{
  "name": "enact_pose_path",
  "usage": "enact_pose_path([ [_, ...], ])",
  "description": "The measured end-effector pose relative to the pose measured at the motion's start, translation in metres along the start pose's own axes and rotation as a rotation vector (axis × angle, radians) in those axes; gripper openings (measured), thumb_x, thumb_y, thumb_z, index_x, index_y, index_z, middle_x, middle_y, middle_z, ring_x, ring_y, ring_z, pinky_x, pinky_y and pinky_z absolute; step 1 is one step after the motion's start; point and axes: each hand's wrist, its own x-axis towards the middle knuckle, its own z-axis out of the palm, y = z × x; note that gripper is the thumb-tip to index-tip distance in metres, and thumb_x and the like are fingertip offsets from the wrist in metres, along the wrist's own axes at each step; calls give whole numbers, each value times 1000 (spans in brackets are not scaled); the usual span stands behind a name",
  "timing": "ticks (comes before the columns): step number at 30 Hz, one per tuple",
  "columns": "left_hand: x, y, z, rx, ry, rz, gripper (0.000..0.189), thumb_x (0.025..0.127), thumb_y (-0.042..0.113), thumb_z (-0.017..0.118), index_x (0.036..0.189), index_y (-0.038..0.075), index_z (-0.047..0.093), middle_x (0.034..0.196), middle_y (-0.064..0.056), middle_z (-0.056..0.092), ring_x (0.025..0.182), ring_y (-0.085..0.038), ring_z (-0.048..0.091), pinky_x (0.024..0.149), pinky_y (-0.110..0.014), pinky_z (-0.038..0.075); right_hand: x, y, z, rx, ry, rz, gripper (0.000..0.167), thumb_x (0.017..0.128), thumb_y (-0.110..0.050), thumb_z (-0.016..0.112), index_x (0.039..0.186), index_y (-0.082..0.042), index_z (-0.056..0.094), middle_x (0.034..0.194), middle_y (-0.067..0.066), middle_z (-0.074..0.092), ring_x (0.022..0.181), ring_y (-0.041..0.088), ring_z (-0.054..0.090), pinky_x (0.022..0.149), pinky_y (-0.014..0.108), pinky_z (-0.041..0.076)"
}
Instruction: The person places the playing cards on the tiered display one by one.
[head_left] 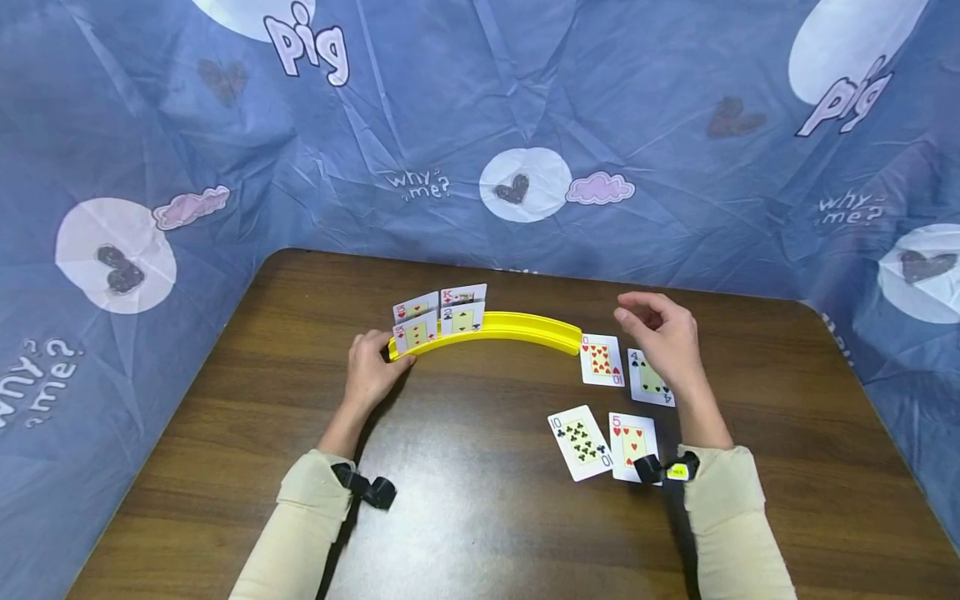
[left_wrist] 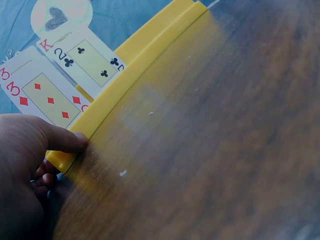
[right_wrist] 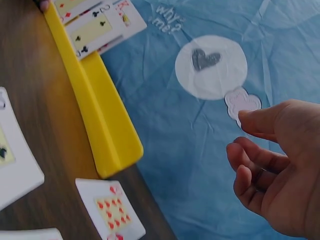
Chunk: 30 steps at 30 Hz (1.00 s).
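A curved yellow card holder [head_left: 525, 327] stands on the table, and my left hand [head_left: 369, 373] grips its left end, the thumb [left_wrist: 70, 140] on the near side. Upright in it at the left are a three of diamonds [head_left: 415, 333] and a two of clubs [head_left: 462, 319]. Behind them stand a red three [head_left: 415, 307] and a red king [head_left: 465, 294], partly covered. My right hand [head_left: 667, 337] hovers with loosely bent fingers, holding nothing. Beneath it lies a black four [head_left: 647, 379], partly hidden. A ten of hearts [head_left: 600, 360] lies by the holder's right end.
Nearer on the wooden table [head_left: 480, 533] lie a ten of clubs [head_left: 580, 443] and a five of hearts [head_left: 630, 437], the latter partly covered by the right wrist camera [head_left: 648, 468]. A blue printed cloth [head_left: 450, 108] hangs behind the table and at its sides.
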Motion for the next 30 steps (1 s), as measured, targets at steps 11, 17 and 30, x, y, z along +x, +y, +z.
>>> enact_pose_path([
  [11, 0, 0, 0, -15, -6, -12, 33, 74, 10, 80, 101, -7, 72, 100, -25, 69, 93, -40, 55, 88, -48, 39, -11, 27, -17, -106, 6, 88, 29, 94, -20, 69, 117, -4, 70, 101, 6, 71, 75, 5, 55, 64, 15, 41],
  [17, -1, 0, 1, -14, -4, -5, 32, 74, 10, 79, 100, -7, 72, 99, -25, 69, 92, -40, 55, 87, -48, 39, -18, 37, -22, -151, -35, 153, 31, 94, -20, 68, 120, -3, 69, 110, 18, 71, 75, 7, 50, 62, 16, 39],
  [30, -1, 0, 0, -15, -2, -1, 31, 73, 10, 79, 98, -7, 72, 97, -25, 69, 91, -40, 55, 87, -48, 39, -28, 60, -31, -286, -136, 246, 45, 92, -23, 70, 131, -3, 62, 124, 21, 65, 80, 16, 52, 64, 21, 39],
])
